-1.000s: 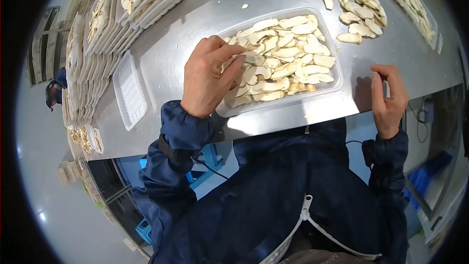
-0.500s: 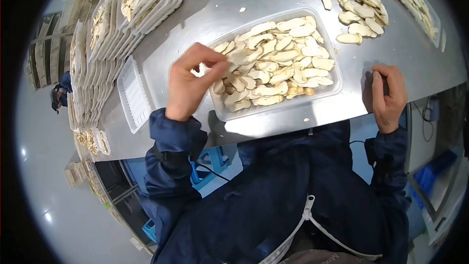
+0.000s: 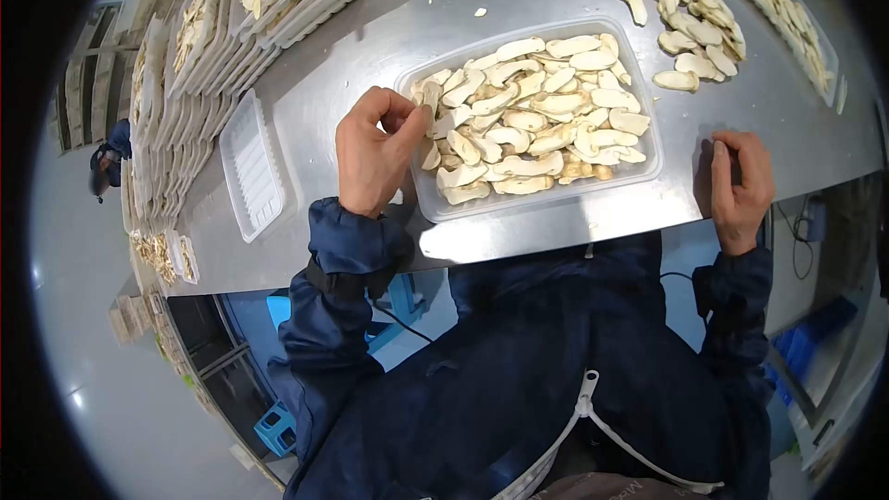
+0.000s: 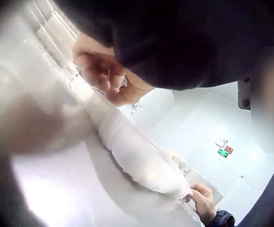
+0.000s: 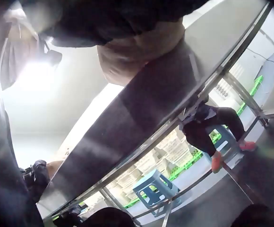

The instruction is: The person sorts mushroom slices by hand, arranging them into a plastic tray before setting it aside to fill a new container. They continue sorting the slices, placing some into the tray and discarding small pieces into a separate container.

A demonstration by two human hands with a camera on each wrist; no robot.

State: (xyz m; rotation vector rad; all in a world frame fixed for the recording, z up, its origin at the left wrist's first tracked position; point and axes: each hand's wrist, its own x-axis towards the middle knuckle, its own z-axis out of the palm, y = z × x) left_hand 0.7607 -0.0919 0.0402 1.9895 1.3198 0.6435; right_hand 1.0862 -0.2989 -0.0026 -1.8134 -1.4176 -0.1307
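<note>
A clear plastic tray (image 3: 656, 143) of pale sliced mushrooms (image 3: 528, 120) lies on the metal table in the head view. Over its left end, my left hand (image 3: 378, 153) pinches a mushroom slice (image 3: 429, 100) between thumb and fingers. My right hand (image 3: 743, 193) rests at the table's front edge, right of the tray, fingers loosely bent and holding nothing. The left wrist view shows the left hand (image 4: 106, 71) with curled fingers above blurred pale shapes. In the right wrist view, part of the right hand (image 5: 139, 52) lies by the table edge.
Stacked trays (image 3: 199, 97) of slices stand at the left, beside a bare ridged tray (image 3: 252, 169). Loose slices (image 3: 690, 23) lie at the back right, near a narrow filled tray (image 3: 831, 56). Another person (image 3: 109, 162) is at the far left.
My left hand has moved left from over the slices to the tray's left end, where a slice now shows upright in its pinch. My right hand has stayed at the table edge.
</note>
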